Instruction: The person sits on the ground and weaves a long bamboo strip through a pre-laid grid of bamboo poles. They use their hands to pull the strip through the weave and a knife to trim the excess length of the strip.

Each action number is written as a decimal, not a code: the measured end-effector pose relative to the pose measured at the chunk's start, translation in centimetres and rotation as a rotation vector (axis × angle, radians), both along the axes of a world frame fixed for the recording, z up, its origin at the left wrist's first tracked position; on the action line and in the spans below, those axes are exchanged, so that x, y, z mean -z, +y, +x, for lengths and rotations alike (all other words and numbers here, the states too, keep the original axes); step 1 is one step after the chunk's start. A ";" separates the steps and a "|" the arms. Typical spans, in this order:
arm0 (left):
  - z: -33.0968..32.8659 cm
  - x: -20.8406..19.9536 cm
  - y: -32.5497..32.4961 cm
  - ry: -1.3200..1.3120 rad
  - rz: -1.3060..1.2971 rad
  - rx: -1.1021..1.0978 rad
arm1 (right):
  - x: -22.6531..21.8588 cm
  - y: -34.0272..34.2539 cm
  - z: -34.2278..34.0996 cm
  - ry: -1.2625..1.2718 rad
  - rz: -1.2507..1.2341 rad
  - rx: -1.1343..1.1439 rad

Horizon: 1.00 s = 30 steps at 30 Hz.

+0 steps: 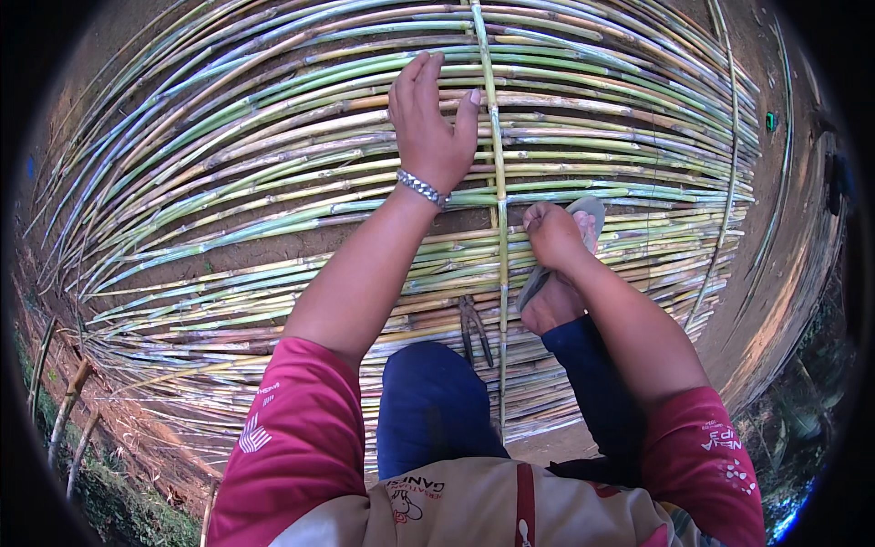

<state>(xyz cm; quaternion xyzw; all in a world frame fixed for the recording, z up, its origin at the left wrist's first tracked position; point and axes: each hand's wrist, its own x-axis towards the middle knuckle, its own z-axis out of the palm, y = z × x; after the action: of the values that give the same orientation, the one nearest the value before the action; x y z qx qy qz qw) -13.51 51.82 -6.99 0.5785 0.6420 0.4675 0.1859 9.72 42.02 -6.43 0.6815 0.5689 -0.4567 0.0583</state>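
Note:
Long green and yellow canes [319,155] lie side by side on the ground, with a thin cross pole [497,137] running over them from far to near. My left hand [428,128], with a woven bracelet at the wrist, is open over the canes just left of that pole. Its fingers point away from me and the thumb is spread. Close to the pole's right side, my right hand [551,235] is closed in a pinch beside my sandalled foot [588,223]; whatever it holds is hidden. Dark-handled pliers [476,330] rest on the canes between my legs.
A second cross pole [732,137] spans the canes at the right. Bare soil [775,201] borders them there, with a small green object [771,121] on it. Upright wooden stakes [68,401] stand at the lower left. My bent knee [428,401] is near the pliers.

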 end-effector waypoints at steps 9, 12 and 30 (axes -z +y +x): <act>4.9 0.5 -19.3 0.018 -0.439 0.020 | 0.5 -0.4 -1.2 -0.134 0.013 -0.082; 4.3 1.8 -18.2 0.103 -0.555 0.022 | 0.3 -0.5 -1.1 -0.170 0.050 -0.089; 3.9 1.9 -18.5 0.099 -0.561 0.088 | 0.9 0.8 -0.6 -0.184 -0.151 0.009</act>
<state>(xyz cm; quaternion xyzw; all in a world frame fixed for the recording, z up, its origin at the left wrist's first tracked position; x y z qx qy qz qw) -9.60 33.34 -8.94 0.5539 0.7288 0.2342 0.3275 9.08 42.86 -7.38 0.7168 0.5220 -0.4340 0.1591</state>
